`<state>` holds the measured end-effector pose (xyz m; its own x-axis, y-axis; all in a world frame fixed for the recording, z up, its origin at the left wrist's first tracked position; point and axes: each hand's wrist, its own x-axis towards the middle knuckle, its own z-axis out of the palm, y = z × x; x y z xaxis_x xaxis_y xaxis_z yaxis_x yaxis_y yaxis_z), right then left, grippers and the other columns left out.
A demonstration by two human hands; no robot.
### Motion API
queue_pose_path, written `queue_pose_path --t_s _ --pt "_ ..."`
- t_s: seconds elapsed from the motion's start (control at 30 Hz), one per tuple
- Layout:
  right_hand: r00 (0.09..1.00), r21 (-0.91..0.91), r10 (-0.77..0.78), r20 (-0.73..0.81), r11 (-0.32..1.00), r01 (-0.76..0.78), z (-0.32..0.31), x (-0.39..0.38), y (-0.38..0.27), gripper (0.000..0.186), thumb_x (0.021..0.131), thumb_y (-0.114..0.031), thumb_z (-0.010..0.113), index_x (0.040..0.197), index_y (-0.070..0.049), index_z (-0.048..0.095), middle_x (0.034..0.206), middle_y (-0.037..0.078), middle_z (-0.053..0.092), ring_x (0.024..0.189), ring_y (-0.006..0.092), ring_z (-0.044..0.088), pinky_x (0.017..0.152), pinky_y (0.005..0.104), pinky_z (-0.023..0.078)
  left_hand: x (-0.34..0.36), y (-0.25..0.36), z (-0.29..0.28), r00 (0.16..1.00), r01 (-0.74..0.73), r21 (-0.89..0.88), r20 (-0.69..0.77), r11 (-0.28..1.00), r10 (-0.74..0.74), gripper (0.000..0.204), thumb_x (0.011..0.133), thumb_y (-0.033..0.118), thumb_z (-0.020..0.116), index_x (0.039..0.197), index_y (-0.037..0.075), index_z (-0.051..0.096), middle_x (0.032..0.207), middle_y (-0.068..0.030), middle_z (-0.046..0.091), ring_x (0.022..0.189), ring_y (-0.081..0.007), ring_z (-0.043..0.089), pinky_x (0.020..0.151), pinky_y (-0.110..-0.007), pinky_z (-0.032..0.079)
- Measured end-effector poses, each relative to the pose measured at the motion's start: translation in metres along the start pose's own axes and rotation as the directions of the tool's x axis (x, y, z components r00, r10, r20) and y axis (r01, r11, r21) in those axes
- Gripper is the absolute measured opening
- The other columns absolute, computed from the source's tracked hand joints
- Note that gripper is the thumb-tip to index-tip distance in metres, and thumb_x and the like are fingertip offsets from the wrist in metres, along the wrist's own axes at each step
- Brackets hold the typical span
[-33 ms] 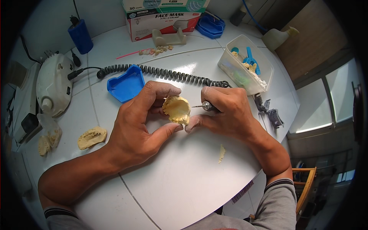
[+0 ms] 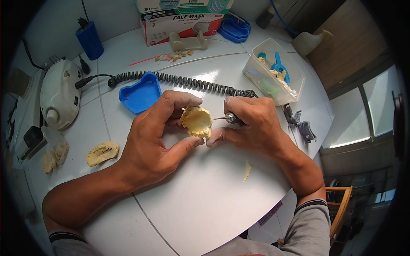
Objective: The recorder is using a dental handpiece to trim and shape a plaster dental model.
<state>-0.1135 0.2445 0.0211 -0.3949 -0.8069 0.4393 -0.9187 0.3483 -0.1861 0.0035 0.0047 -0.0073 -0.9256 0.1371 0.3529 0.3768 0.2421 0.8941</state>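
Between the thumb and fingers of my left hand sits a yellow plaster dental cast, its row of teeth toward my palm and its hollow side up. My right hand grips a dental handpiece with a thin metal bur. The bur's tip points at the right edge of the cast; a small gap seems to lie between them. My right thumb rests against the cast's lower edge. Most of the handpiece is hidden inside my right hand. A small heap of yellow plaster dust lies on the white table below that hand.
A coiled black cord runs from the white control unit toward my right hand. Beyond my left hand lies a blue mould tray. Another cast is at left. A clear plastic tub and a grey articulator stand at right.
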Motion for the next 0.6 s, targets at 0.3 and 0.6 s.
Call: queue_pose_path --t_s 0.3,0.6 --pt "1.000 -0.004 0.010 0.018 1.000 -0.010 0.0005 0.0007 0.0005 0.058 0.075 -0.057 0.096 0.082 -0.010 0.062 0.068 0.003 0.066 0.057 0.0237 0.069 0.051 0.0384 0.050 0.0009 0.0036 -0.0056 0.999 -0.005 0.105 0.042 0.994 0.001 0.067 0.090 -0.002 0.085 0.151 0.002 0.056 0.133 -0.0106 0.065 0.120 -0.0172 0.067 0.100 -0.032 0.056" --pt "0.999 -0.008 0.026 0.034 1.000 -0.026 -0.0008 0.0015 -0.0002 0.057 0.074 -0.054 0.097 0.080 -0.010 0.061 0.068 0.003 0.066 0.058 0.0243 0.069 0.052 0.0387 0.051 0.0007 0.0064 -0.0060 0.999 -0.016 0.135 0.036 0.991 0.011 0.071 0.088 0.002 0.087 0.153 0.003 0.058 0.133 -0.0084 0.064 0.115 -0.0153 0.064 0.095 -0.030 0.051"
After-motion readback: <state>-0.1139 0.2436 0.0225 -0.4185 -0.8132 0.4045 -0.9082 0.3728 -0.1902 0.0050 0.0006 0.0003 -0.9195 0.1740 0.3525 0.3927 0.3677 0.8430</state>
